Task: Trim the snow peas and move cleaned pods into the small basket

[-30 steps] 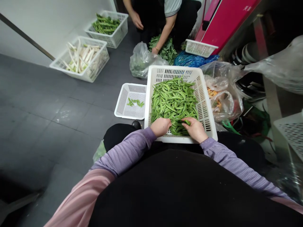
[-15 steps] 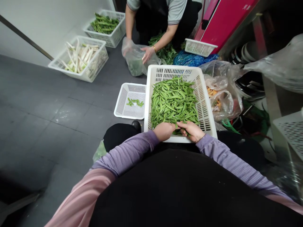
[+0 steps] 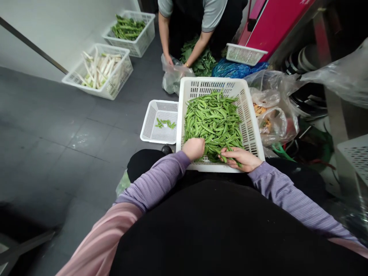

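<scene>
We have a heap of flat green pods (image 3: 214, 119) inside a white, slotted plastic basket (image 3: 246, 96), pointing every way; what supports the basket is hidden. At the heap's 5 o'clock, our right hand (image 3: 240, 158) keeps its grip clamped on a few pods, their long axis roughly 11 to 5 o'clock. At 7 o'clock our left hand (image 3: 194, 148) curls, fingertips hidden, so we cannot tell its grip. Towards 9 o'clock, the basket covers one edge of a small white perforated tray (image 3: 148, 126). Around 11, a co-worker (image 3: 214, 15), cut off above, handles a cloudy clear plastic bag (image 3: 171, 82).
</scene>
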Action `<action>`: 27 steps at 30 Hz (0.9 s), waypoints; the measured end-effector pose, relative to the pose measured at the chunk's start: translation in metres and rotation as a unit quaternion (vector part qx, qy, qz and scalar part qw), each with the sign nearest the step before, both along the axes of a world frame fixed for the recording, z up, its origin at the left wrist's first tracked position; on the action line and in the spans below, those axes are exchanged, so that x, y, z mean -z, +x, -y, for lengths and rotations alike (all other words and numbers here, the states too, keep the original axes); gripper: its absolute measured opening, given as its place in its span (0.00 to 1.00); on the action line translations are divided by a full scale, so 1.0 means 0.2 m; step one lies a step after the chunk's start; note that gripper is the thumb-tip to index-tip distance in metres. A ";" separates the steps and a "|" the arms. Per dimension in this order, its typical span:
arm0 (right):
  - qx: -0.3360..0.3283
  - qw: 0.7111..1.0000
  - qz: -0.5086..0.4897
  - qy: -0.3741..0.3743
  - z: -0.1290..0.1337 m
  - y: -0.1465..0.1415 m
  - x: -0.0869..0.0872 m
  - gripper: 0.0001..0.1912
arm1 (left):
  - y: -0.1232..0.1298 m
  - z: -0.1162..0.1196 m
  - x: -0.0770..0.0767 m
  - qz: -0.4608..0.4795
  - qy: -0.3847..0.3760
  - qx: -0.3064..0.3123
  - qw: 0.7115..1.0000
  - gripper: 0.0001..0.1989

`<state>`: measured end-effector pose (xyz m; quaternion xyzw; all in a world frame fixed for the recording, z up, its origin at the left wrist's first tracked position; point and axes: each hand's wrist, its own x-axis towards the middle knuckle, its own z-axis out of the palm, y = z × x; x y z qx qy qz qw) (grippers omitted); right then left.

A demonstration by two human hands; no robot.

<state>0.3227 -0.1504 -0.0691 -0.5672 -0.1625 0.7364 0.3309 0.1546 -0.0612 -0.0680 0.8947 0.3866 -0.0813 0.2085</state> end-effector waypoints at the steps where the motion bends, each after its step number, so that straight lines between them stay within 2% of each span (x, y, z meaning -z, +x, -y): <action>1: 0.002 1.000 -0.006 -0.001 0.01 0.02 -0.01 0.17 | -0.01 -0.03 0.01 -0.009 0.006 -0.031 0.999 0.16; 2: 0.005 1.000 -0.009 -0.002 0.03 0.04 -0.01 0.17 | -0.01 -0.05 0.02 -0.016 0.007 -0.045 0.999 0.16; 4: 0.009 1.000 -0.007 -0.003 0.06 0.06 0.00 0.16 | -0.02 -0.05 0.04 -0.013 0.003 -0.035 0.999 0.16; 7: -0.007 1.000 0.014 0.002 0.08 0.06 0.02 0.14 | 0.00 0.02 0.04 0.030 0.000 0.050 0.998 0.22; 9: -0.033 0.999 0.039 0.012 0.07 0.04 0.03 0.12 | 0.02 0.07 0.03 0.038 -0.006 0.125 0.991 0.21; 12: -0.091 0.992 0.087 0.026 0.03 0.03 0.02 0.09 | 0.04 0.10 0.00 0.006 -0.011 0.204 0.979 0.15; 16: -0.197 0.967 0.155 0.039 -0.05 0.04 -0.03 0.09 | 0.03 0.08 -0.02 0.010 0.006 0.229 0.973 0.15; 19: -0.301 0.929 0.207 0.069 -0.13 0.03 -0.08 0.12 | 0.02 0.06 -0.02 0.049 -0.004 0.234 0.971 0.13; 21: -0.368 0.893 0.237 0.102 -0.16 0.03 -0.11 0.13 | 0.01 0.06 -0.01 0.096 -0.027 0.212 0.972 0.11; 23: -0.403 0.855 0.280 0.166 -0.18 0.02 -0.13 0.11 | 0.01 0.05 0.00 0.156 -0.071 0.143 0.975 0.10; 25: -0.379 0.815 0.354 0.259 -0.17 -0.01 -0.13 0.10 | 0.02 0.04 0.01 0.222 -0.141 0.035 0.964 0.10; 27: -0.313 0.771 0.436 0.344 -0.14 -0.04 -0.10 0.08 | 0.04 0.04 0.01 0.256 -0.225 -0.082 0.936 0.11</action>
